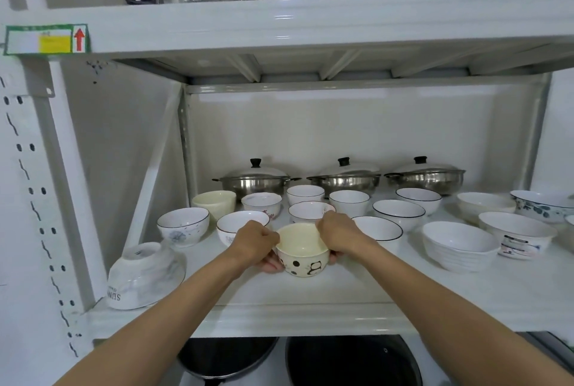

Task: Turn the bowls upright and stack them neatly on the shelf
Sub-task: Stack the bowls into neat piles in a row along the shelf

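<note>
A cream bowl with panda drawings (pixel 302 256) stands upright on the white shelf (pixel 341 292), near the middle front. My left hand (pixel 256 244) grips its left side and my right hand (pixel 338 235) grips its right side. Several other bowls stand upright behind and beside it, among them a black-rimmed bowl (pixel 182 225) at the left and a ribbed white bowl (pixel 459 246) at the right. One marbled grey bowl (pixel 144 275) lies upside down at the shelf's front left corner.
Three lidded steel pots (pixel 344 179) line the back of the shelf. The shelf above (pixel 279 25) carries kettles and steel pots. Dark pans (pixel 351 361) sit on the level below. A slotted upright post (pixel 40 199) stands at the left.
</note>
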Available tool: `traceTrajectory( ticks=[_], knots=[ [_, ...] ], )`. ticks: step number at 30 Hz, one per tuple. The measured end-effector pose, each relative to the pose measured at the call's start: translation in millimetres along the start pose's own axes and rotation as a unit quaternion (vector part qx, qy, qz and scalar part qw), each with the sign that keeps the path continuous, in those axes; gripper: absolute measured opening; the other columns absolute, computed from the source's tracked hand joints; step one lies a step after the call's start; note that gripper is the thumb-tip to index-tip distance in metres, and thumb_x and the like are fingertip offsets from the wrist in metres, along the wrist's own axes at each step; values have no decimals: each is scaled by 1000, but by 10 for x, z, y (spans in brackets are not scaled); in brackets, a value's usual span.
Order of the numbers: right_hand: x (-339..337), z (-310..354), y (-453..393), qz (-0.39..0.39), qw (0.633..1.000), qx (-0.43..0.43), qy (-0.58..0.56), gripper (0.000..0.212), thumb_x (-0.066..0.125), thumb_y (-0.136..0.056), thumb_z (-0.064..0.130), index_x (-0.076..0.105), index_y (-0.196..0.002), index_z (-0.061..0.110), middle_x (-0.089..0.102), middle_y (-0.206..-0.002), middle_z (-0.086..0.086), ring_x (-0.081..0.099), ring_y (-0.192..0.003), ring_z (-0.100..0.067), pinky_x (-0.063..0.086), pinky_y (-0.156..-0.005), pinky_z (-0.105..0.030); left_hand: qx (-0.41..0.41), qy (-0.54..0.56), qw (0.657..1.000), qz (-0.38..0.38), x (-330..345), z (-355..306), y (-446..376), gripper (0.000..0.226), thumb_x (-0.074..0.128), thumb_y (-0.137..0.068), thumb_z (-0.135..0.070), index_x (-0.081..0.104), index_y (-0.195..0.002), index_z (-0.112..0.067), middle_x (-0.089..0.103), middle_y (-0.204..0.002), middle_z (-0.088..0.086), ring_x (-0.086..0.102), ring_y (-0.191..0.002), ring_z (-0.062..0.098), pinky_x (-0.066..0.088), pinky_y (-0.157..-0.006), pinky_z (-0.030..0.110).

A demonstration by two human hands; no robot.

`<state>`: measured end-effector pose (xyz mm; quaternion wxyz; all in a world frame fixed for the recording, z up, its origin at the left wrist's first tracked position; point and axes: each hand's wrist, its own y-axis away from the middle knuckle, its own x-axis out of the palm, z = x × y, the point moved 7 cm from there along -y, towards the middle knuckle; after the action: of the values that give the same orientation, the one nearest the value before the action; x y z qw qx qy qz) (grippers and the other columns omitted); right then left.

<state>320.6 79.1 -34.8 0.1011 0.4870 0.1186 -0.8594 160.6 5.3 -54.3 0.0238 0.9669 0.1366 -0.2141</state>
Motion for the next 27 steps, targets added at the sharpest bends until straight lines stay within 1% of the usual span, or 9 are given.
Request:
traceTrajectory(
  ticks=[4, 6, 9, 13, 16, 18, 20, 24, 27],
  knots=[
    [0, 39, 23, 2, 996, -7, 90, 20, 44, -84, -2, 41, -69, 13, 67, -70, -13, 64, -72, -30, 52, -72, -34, -13, -12, 1000, 7, 15, 11, 6, 21, 44, -90, -4, 61, -87, 8, 70, -76, 31, 70, -59, 33, 62, -60, 39],
    [-5, 62, 23, -5, 993, -17, 115, 13, 41, -90, 4, 49, -81, 11, 67, -79, -10, 65, -81, -30, 48, -68, -32, -15, -20, 1000, 13, 16, 16, 19, 23, 45, -92, -6, 61, -92, 10, 70, -78, 31, 70, -59, 33, 62, -61, 39],
    [-87, 125, 29, -59, 981, -47, 176, 19, 41, -96, 14, 56, -107, 11, 62, -109, -7, 60, -101, -27, 38, -69, -28, 6, -56, 998, 11, -3, 20, 17, 34, 49, -96, -19, 62, -95, 12, 71, -78, 25, 68, -60, 32, 61, -62, 36],
    [-239, 313, 117, -165, 951, -112, 238, 19, 44, -98, 22, 61, -101, 14, 65, -106, -4, 62, -99, -25, 33, -67, -27, 71, -180, 979, -64, -209, -32, 38, 41, 52, -93, -44, 65, -77, -9, 70, -68, 1, 70, -56, 21, 60, -68, 34],
    [-279, 537, 181, -201, 941, -170, 214, 18, 43, -97, 22, 56, -85, 17, 67, -99, -4, 61, -90, -25, 31, -64, -28, 118, -210, 962, -126, -401, -97, 123, 29, 54, -92, -39, 64, -75, -19, 67, -67, -2, 65, -55, 18, 59, -70, 38],
    [-225, 738, 228, -194, 940, -218, 177, 21, 42, -96, 21, 56, -84, 12, 64, -96, -5, 57, -84, -25, 32, -62, -30, 154, -231, 945, -173, -523, -144, 196, 19, 56, -90, -35, 67, -82, -22, 68, -73, -3, 65, -66, 17, 57, -72, 39],
    [-115, 964, 284, -178, 937, -267, 137, 26, 42, -97, 25, 62, -92, 9, 63, -96, -6, 59, -88, -26, 41, -65, -34, 187, -242, 929, -208, -645, -147, 260, 13, 60, -89, -29, 69, -92, -21, 68, -90, -2, 64, -80, 14, 54, -79, 35],
    [229, 1357, 318, -98, 936, -333, 65, 27, 46, -96, 31, 62, -111, 15, 63, -111, -4, 60, -101, -25, 49, -79, -35, 197, -268, 905, -267, -997, -42, 423, 34, 65, -87, -22, 62, -120, -14, 57, -122, 3, 54, -113, 20, 41, -93, 27],
    [572, 1585, 312, -12, 935, -353, 43, 33, 50, -94, 32, 53, -123, 16, 58, -122, -6, 55, -112, -26, 45, -87, -36, 148, -289, 893, -310, -1314, 157, 551, 49, 66, -84, -24, 52, -130, -12, 52, -130, 7, 47, -121, 25, 39, -97, 30]
  ],
)
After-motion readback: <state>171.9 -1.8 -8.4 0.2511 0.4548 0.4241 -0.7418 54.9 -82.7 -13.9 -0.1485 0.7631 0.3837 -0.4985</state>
